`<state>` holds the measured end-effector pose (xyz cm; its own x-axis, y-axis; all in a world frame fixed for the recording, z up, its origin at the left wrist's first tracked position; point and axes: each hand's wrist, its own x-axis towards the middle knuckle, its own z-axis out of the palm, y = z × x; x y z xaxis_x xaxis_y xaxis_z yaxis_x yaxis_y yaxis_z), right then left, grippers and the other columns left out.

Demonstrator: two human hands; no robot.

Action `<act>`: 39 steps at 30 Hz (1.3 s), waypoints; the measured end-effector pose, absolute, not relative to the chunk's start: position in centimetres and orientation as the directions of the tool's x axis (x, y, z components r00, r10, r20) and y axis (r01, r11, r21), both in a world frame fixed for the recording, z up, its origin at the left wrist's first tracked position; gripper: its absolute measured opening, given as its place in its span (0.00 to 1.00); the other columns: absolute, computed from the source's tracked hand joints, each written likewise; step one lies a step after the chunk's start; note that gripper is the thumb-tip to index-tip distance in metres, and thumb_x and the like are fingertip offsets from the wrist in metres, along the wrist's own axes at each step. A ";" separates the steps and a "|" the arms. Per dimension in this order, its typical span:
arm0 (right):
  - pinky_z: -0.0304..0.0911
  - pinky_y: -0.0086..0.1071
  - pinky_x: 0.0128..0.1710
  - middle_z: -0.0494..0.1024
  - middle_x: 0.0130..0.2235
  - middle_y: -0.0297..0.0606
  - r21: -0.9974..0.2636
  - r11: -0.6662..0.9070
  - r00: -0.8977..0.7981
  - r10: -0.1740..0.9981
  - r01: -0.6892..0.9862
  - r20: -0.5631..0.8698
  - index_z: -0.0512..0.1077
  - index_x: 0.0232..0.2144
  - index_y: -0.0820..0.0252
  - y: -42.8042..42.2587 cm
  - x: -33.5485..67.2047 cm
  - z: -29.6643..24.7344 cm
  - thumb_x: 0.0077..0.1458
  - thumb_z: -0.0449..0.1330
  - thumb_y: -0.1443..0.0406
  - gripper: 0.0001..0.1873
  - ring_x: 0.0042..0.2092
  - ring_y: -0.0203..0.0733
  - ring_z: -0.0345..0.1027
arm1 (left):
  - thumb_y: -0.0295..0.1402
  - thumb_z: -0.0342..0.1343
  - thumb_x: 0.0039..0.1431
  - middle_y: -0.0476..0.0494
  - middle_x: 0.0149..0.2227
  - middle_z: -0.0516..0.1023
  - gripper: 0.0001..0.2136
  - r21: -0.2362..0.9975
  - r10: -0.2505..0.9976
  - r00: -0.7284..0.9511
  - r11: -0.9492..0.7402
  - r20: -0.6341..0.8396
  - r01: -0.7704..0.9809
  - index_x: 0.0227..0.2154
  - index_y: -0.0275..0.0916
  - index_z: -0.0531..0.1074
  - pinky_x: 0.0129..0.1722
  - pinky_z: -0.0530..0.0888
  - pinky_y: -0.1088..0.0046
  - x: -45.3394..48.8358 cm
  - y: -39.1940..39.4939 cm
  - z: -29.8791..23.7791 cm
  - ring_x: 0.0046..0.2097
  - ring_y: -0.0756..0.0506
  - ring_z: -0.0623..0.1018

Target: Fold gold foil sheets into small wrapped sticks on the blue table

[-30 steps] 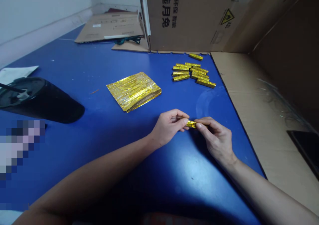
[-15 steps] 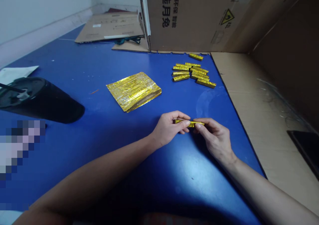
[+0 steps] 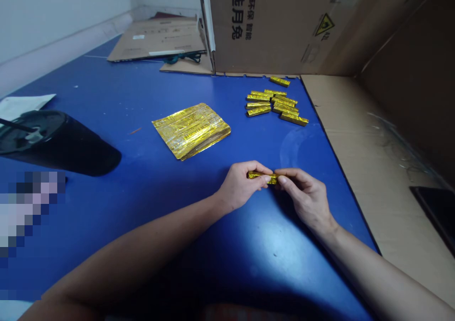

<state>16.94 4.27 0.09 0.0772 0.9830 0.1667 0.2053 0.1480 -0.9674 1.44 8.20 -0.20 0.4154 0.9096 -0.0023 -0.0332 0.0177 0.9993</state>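
Observation:
A small folded gold foil strip (image 3: 272, 179) is pinched between the fingers of both hands, just over the blue table near its right side. My left hand (image 3: 243, 183) is closed round the strip's left part, thumb in front. At the strip's right end, my right hand (image 3: 304, 190) grips with thumb and forefinger. Farther off to the left lies a stack of flat gold foil sheets (image 3: 192, 129). Several similar folded gold strips (image 3: 259, 111) lie in a loose group beyond the hands, with one strip (image 3: 279, 81) apart at the back.
A dark tumbler (image 3: 81, 141) with a straw stands at left on the blue table (image 3: 142, 207). Cardboard (image 3: 277, 32) walls the back, and more cardboard (image 3: 341, 122) covers the right side. Flattened cardboard (image 3: 159, 36) with a dark green cord (image 3: 183, 58) lies back left.
The strip has shifted slightly left and turned in my fingers. My right thumb and forefinger now sit at its right end; the left hand has barely moved.

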 end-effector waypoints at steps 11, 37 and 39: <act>0.63 0.32 0.32 0.76 0.30 0.35 -0.969 0.125 0.060 0.988 0.213 0.140 0.74 0.33 0.57 4.2 17.1 -0.2 0.47 0.61 0.64 0.08 0.30 0.37 0.68 | 0.29 0.55 0.47 0.48 0.23 0.72 0.06 0.993 0.923 0.384 0.070 -0.028 -0.094 0.29 0.32 0.70 0.24 0.71 0.78 1.6 8.2 -0.2 0.24 0.53 0.73; 0.61 0.32 0.33 0.71 0.29 0.31 -0.984 0.175 0.305 0.939 -0.028 0.158 0.67 0.32 0.55 5.2 17.4 -0.6 0.43 0.64 0.64 0.12 0.31 0.35 0.65 | 0.38 0.55 0.46 0.57 0.12 0.60 0.11 0.983 0.960 0.228 0.179 -0.165 -0.042 0.19 0.35 0.64 0.13 0.55 0.83 0.8 9.5 0.8 0.15 0.57 0.58; 0.61 0.33 0.34 0.72 0.30 0.33 -0.987 0.159 0.290 0.945 -0.005 0.151 0.69 0.32 0.56 5.2 17.5 -0.5 0.44 0.63 0.63 0.10 0.32 0.36 0.65 | 0.37 0.56 0.46 0.56 0.13 0.62 0.11 0.984 0.959 0.240 0.170 -0.154 -0.048 0.19 0.35 0.64 0.13 0.57 0.83 0.8 9.5 0.7 0.15 0.57 0.60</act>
